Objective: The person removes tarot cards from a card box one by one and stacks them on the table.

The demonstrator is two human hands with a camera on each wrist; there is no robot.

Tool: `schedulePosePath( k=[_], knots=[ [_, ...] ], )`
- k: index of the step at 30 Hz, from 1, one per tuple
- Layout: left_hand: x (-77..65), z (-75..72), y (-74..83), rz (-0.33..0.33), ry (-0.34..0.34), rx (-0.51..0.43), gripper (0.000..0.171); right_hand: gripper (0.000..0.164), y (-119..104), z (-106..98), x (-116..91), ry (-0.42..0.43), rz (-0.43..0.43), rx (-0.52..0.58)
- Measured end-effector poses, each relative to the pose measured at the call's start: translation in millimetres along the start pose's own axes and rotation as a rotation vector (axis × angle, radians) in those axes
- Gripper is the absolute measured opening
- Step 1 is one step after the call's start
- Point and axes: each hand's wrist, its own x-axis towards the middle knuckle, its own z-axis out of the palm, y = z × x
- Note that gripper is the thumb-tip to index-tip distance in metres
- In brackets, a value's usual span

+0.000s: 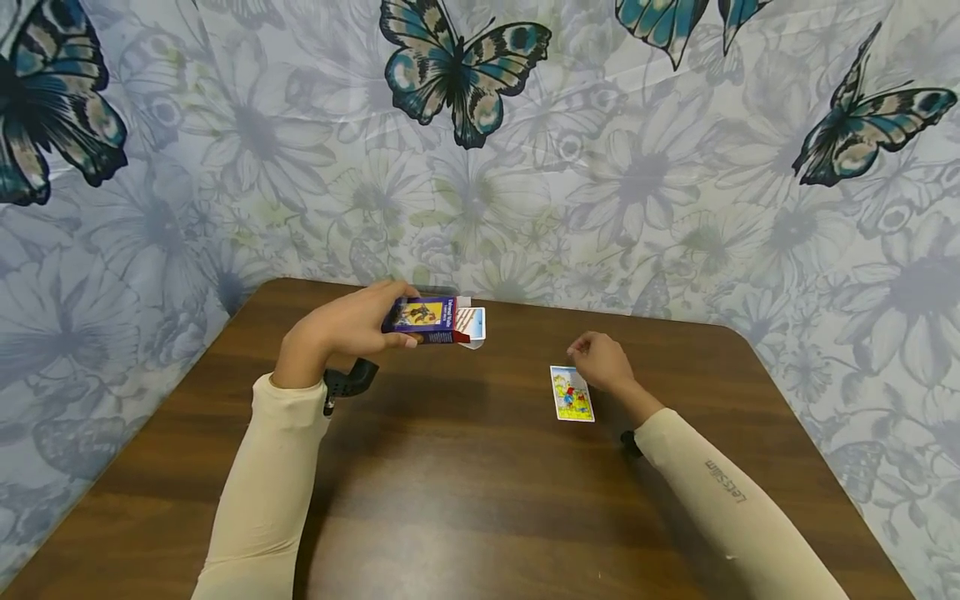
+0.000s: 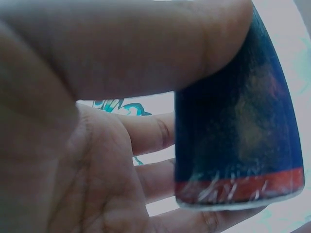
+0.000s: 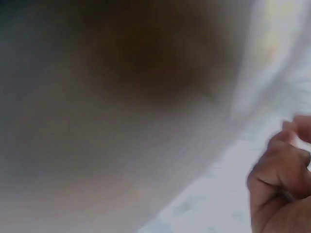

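My left hand (image 1: 360,321) grips a blue and purple card box (image 1: 423,314) with a yellow picture, above the far left part of the table. At its right end the red-edged flap is open, and playing cards (image 1: 472,322) stick out. The left wrist view shows the thumb across the box (image 2: 233,131) and the fingers behind it. My right hand (image 1: 602,360) is over the table to the right, fingers curled and thumb close to the fingertips, with nothing seen between them. A picture card (image 1: 573,395) lies face up just below that hand.
The brown wooden table (image 1: 450,483) has its far edge close to a hanging cloth (image 1: 510,225) printed with flowers and butterflies. Dark wrist devices (image 1: 351,380) sit at both cuffs. The right wrist view is mostly blurred.
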Motion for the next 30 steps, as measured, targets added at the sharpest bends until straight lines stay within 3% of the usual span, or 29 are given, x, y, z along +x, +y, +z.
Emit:
schedulePosePath(
  k=[4,8,11,18,30],
  knots=[
    [0.1,0.3,0.1,-0.007,-0.005,0.008,0.065,0.029,-44.2,-5.2,-11.2,0.025,-0.101,0.291],
    [0.4,-0.3,0.8,-0.016,-0.006,0.014,0.065,0.031,-92.2,-8.3,-24.3,-0.144,-0.102,0.635],
    [1.0,0.0,1.6,-0.012,-0.005,0.011,0.065,0.032,-116.7,-5.2,-30.7,-0.264,-0.059,0.785],
    [1.7,3.4,2.3,0.01,0.001,0.007,0.064,0.029,-136.3,5.8,-34.3,-0.329,-0.006,0.811],
    [2.4,3.1,2.7,-0.003,-0.013,0.017,0.064,0.027,-118.5,4.5,-27.7,-0.293,0.037,0.82]
  ],
)
